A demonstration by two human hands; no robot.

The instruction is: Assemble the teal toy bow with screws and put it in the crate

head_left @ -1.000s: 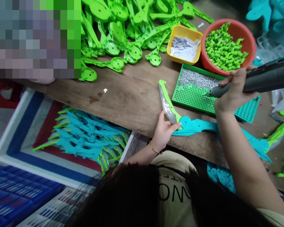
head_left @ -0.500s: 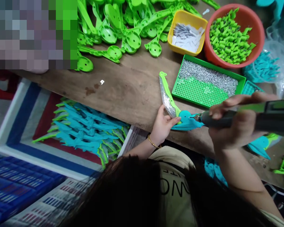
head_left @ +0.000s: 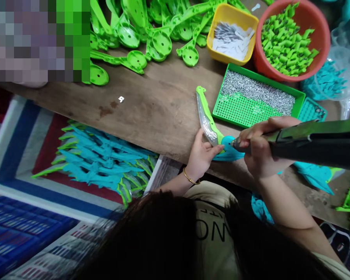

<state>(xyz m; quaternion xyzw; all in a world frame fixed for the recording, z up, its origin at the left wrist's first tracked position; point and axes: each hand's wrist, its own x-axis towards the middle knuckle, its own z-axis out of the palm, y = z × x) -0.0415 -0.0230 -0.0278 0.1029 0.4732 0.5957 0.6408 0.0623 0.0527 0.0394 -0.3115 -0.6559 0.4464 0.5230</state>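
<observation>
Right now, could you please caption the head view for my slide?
Left hand holds a blue and green part; right hand aims a power tool at it.

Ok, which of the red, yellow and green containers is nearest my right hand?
The green tray, rectangular, holding small silvery pieces: it lies just beyond your right hand; the yellow tub and red bowl sit farther back.

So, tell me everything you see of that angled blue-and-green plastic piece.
The angled blue-and-green plastic piece lies on the brown wooden table. A slim green arm with a glossy clear panel slants from its blue body. The left hand grips near the joint; a dark handheld driver points at the blue, contact unclear. The right hand hides part.
</observation>
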